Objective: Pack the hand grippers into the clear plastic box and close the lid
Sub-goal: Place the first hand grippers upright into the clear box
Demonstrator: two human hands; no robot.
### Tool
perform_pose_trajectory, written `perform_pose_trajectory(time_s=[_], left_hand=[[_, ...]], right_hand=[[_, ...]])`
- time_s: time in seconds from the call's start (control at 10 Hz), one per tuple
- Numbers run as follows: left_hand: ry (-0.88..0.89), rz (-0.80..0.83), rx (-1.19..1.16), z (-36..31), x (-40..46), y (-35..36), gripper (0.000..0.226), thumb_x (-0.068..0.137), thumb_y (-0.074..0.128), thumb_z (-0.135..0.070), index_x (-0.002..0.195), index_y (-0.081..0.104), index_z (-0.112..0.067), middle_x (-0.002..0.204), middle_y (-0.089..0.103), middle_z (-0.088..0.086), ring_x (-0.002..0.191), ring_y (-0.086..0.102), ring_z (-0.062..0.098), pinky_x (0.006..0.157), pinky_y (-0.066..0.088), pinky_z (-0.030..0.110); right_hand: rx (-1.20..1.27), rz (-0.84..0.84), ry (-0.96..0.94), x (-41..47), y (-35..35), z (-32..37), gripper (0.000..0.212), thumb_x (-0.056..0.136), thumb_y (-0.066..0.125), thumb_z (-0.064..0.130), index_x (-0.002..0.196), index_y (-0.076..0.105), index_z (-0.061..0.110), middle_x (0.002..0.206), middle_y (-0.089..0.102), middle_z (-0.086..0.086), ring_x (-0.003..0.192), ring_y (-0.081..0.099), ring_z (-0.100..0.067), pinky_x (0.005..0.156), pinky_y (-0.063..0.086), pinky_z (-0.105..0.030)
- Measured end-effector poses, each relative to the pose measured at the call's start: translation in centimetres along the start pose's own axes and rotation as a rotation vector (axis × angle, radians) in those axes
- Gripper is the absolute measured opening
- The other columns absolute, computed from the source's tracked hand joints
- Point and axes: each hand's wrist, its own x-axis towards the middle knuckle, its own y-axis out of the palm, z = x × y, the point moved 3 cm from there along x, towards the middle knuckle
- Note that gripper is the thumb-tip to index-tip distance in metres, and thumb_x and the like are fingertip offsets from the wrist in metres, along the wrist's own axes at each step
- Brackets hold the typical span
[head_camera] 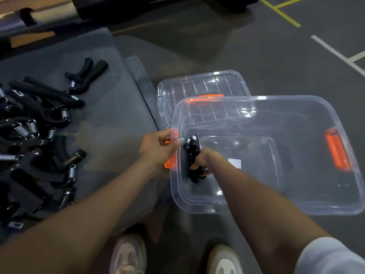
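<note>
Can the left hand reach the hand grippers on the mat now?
Probably not at once: the left hand grips the clear plastic box rim. Once it lets go, the hand grippers lie uncovered on the mat beside it.

The box (296, 204) is clear plastic with bright orange latches (338, 150) on its sides. Behind the box, the lid (177, 89) is clear too, ribbed in a grid pattern. Left of the box, the hand grippers (35, 123) are black with shiny silver coiled springs; a few carry small pale lettering. They lie on a dull grey-blue mat (110, 107). Beyond the box, the floor (276, 46) is dark grey with yellow and white lines. Below the box, the shoes (128, 254) are off-white, and a sleeve (331, 258) is white.
</note>
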Motion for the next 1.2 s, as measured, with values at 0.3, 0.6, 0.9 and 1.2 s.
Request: perform_pose_trajectory(time_s=[0.3,0.6,0.9,1.2], left_hand=[[-0.052,-0.020,-0.136,0.8,-0.3,-0.3,0.044,0.080,0.067,0.001,0.123,0.059,-0.004,0.078,0.061,-0.005,0.073,0.055,0.012,0.076,0.055,0.030],[-0.049,-0.017,-0.117,1.0,0.2,-0.3,0.045,0.081,0.065,0.002,0.125,0.057,-0.002,0.078,0.060,-0.003,0.072,0.054,0.011,0.080,0.055,0.037],[-0.040,-0.011,-0.089,0.9,0.3,-0.3,0.045,0.082,0.065,-0.001,0.126,0.056,-0.003,0.092,0.062,0.007,0.085,0.055,0.018,0.085,0.054,0.040],[0.047,-0.005,0.166,0.2,0.8,-0.2,0.034,0.092,0.055,-0.018,0.126,0.056,-0.013,0.097,0.064,0.003,0.079,0.060,0.012,0.075,0.050,0.017]], right_hand=[[0.025,-0.189,-0.190,-1.0,-0.5,-0.3,0.036,0.090,0.049,0.001,0.062,0.035,0.018,0.068,0.039,0.000,0.069,0.045,-0.018,0.097,0.047,-0.039],[-0.101,-0.107,-0.132,-1.2,0.2,-0.5,0.033,0.092,0.053,0.002,0.063,0.040,0.010,0.057,0.044,-0.005,0.032,0.050,-0.011,0.051,0.054,-0.020],[-0.255,-0.129,-0.256,-2.5,0.6,0.0,0.025,0.088,0.057,0.004,0.113,0.058,0.003,0.097,0.058,-0.014,0.096,0.048,-0.024,0.101,0.044,-0.044],[-0.201,-0.365,-0.302,-4.1,-0.3,0.6,0.041,0.092,0.050,0.005,0.132,0.049,0.001,0.136,0.054,-0.017,0.127,0.051,-0.032,0.103,0.042,-0.033]])
